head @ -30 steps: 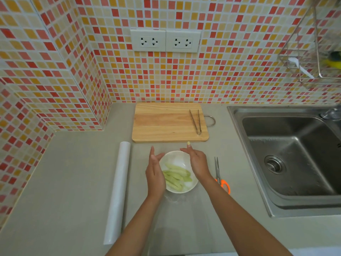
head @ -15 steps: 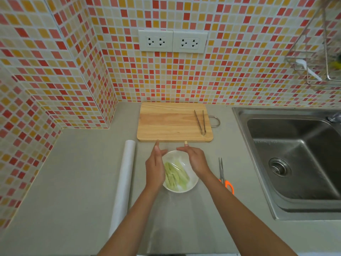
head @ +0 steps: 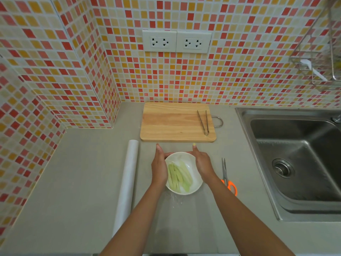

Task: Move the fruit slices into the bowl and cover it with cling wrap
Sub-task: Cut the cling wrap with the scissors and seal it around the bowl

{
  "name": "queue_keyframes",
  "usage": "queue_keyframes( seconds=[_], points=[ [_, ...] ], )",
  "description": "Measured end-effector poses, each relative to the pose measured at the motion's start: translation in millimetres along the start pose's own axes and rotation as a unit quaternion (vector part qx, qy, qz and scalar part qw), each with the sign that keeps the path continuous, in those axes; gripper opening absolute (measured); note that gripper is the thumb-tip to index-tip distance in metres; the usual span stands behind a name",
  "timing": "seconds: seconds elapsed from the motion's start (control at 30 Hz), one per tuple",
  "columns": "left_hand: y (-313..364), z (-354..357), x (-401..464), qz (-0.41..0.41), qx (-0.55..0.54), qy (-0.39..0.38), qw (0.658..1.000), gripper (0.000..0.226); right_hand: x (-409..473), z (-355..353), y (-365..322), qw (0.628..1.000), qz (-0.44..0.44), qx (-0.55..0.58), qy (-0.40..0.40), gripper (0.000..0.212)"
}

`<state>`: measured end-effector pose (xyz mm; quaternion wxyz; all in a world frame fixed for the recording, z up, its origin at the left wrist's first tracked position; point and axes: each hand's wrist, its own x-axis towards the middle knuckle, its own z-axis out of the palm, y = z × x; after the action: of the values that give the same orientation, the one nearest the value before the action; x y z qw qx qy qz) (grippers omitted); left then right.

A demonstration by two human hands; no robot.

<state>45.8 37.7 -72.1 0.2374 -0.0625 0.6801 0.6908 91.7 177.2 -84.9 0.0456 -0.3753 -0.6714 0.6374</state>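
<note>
Head view: the bowl (head: 184, 173) stands on the counter (head: 77, 182) just in front of the board (head: 175, 121), and the fruit slices (head: 179, 175) lie inside it, so the first half of the task looks done. Over the last second both hands have closed in from the bowl's flanks until they press against its sides, and a faint sheen with creases now lies across the top, which reads as cling wrap drawn over the rim. I judge the covering to be in its last stage, the film being smoothed down the walls.

The left hand (head: 159, 168) lies flat against the bowl's left wall with straight fingers, thumb reaching toward the far rim; it clasps nothing. The right hand (head: 203, 163) lies likewise against the right wall, fingers extended and pressing. The bowl sits squarely between the two palms, touching both.

A loose sheet (head: 177, 215) trails from the bowl's near side. The roll (head: 127, 183) lies left of the bowl, the scissors (head: 227, 179) right of it, and the tongs (head: 203, 122) rest on the board behind.
</note>
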Motion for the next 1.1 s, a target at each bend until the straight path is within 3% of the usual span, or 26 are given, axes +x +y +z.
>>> queue_keyframes(
  seconds=[0.2, 0.33, 0.43, 0.63, 0.87, 1.1],
  points=[
    [1, -6, 13, -0.048, 0.037, -0.064, 0.996, 0.091, -4, 1, 1, 0.999, 0.002, 0.007, 0.042, 0.053],
    [-1, -19, -4, 0.066, 0.046, 0.037, 0.996, 0.057, -5, 0, 2, 0.998, 0.005, -0.006, 0.059, 0.047],
    [-14, -19, -20, 0.109, 0.047, 0.033, 0.992, 0.047, -7, 0, 4, 0.998, 0.006, 0.011, 0.068, 0.048],
    [-26, -1, -28, 0.076, -0.019, 0.031, 0.996, 0.044, -8, 2, 6, 0.995, 0.012, 0.024, 0.097, 0.050],
    [-26, 3, -21, 0.037, 0.002, 0.058, 0.998, 0.052, -10, 3, 7, 0.992, 0.028, 0.041, 0.115, 0.051],
    [4, 0, -15, -0.052, -0.036, 0.009, 0.998, 0.059, -16, 6, 11, 0.986, 0.042, 0.080, 0.137, 0.052]
  ],
)
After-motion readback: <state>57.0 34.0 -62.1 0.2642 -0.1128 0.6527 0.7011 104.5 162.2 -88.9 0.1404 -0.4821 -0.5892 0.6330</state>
